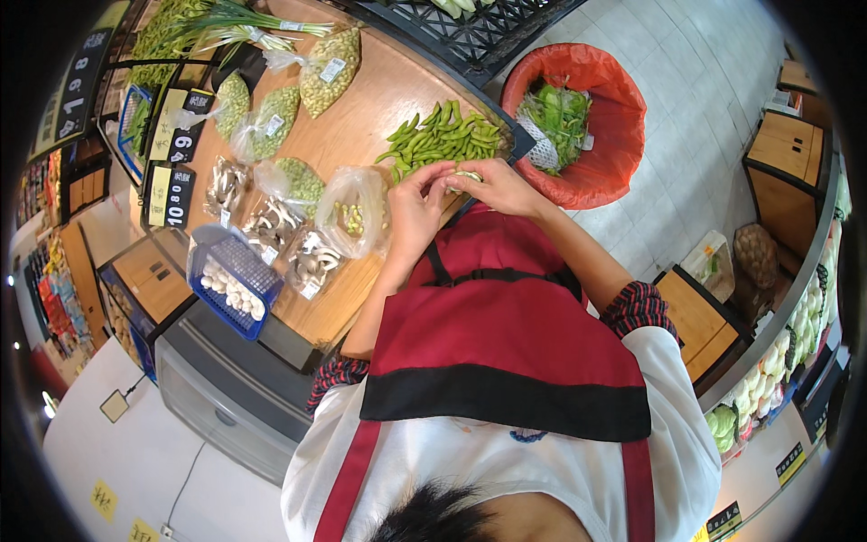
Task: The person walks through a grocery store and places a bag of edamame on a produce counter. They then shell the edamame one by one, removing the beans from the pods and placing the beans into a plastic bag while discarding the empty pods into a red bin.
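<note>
My left hand (pixel 421 202) and my right hand (pixel 498 188) meet at the near edge of the wooden table, fingertips pinched together. A small green item, seemingly a bean pod (pixel 467 176), is partly visible in my right fingers; whatever the left fingertips hold is hidden. Just beyond both hands lies a loose pile of green soybean pods (pixel 447 139). To the left of my left hand stands an open clear plastic bag (pixel 352 213) with some shelled beans inside.
Bagged shelled beans (pixel 332 71), packed mushrooms (pixel 315 261) and spring onions (pixel 271 27) lie on the wooden table (pixel 379 74). A blue basket (pixel 234 281) holds white mushrooms at its near left. A red-lined bin (pixel 609 162) with leafy scraps stands right of the table, beside a black crate (pixel 467 40).
</note>
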Available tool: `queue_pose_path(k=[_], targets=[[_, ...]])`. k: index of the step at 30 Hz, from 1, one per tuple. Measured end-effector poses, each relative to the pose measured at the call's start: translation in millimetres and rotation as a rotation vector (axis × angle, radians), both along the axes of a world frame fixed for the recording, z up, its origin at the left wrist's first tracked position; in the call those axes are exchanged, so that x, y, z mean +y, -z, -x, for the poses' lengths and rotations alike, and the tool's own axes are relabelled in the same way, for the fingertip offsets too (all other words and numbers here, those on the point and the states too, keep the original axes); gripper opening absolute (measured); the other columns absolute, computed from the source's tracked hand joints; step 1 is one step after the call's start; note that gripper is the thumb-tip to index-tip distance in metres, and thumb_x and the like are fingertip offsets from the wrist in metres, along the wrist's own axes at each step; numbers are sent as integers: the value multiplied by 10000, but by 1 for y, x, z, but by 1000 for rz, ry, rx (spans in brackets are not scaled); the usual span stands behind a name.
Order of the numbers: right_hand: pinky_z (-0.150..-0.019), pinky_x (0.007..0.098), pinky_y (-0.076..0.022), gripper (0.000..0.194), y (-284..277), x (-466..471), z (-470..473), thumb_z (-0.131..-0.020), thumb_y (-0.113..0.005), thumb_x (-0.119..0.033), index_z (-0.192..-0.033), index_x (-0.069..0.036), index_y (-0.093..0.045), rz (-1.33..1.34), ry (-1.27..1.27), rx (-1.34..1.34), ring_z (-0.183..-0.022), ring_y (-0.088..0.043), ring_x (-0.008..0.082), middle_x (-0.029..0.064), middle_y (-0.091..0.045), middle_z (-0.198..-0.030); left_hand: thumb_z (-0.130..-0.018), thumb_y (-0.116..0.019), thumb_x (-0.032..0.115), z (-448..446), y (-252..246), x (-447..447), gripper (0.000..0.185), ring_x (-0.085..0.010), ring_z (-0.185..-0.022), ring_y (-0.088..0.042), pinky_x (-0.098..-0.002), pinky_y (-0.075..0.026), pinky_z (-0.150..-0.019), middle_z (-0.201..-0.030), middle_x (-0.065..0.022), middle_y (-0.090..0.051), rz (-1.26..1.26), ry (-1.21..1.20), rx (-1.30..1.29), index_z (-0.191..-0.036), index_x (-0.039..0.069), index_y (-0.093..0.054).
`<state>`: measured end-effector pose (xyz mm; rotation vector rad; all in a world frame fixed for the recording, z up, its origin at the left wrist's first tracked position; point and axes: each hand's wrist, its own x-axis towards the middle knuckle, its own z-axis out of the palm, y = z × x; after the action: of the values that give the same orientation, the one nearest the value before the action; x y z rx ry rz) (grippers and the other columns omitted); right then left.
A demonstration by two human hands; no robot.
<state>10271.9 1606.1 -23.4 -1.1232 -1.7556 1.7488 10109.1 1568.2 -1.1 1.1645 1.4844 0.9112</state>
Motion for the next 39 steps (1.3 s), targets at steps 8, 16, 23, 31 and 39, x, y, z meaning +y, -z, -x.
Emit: queue_pose_path(k=[8, 16, 23, 31, 39], targets=[[-578, 334, -438, 268, 1, -10, -10, -855, -486, -247, -887, -19, -622, -93, -15, -160, -593, -547, 225, 142, -568, -645, -837, -556, -45, -12, -7, -8, 157, -106, -813, -613, -227, -486, -741, -892, -78, -660, 13, 74, 26, -981, -30, -618], [-485, 190, -310, 266, -4, -22, -44, -881, -420, -167, -1027, -43, -605, 542, 85, 229, -535, -370, 35, -61, -413, -633, -845, -544, -29, -12, -2, 3, 131, -121, -769, -624, -234, -492, -700, -868, -85, -662, 4, 1, 38, -953, -27, -619], [-465, 178, -254, 286, -26, -30, -111, -838, -378, -95, -1015, -13, -586, 677, 391, 248, -548, -346, 33, -50, -408, -680, -838, -534, 13, -72, -24, 43, 181, -247, -913, -609, -304, -466, -802, -1023, -141, -625, -386, 368, -77, -992, 30, -629], [-453, 200, -233, 236, -22, -53, -121, -913, -428, -197, -912, -24, -588, 717, 413, 203, -533, -315, 37, -61, -352, -600, -743, -626, 135, -9, 122, 102, 175, -290, -839, -573, -382, -474, -747, -918, -118, -589, -307, 88, 845, -901, 61, -642], [-493, 156, -259, 240, -25, -27, -67, -940, -450, -257, -1047, -66, -549, 654, 339, 207, -560, -323, 18, -75, -377, -663, -783, -619, 221, 7, 125, 102, 171, -297, -748, -605, -391, -485, -670, -754, -148, -636, -98, 138, 793, -906, 114, -671]])
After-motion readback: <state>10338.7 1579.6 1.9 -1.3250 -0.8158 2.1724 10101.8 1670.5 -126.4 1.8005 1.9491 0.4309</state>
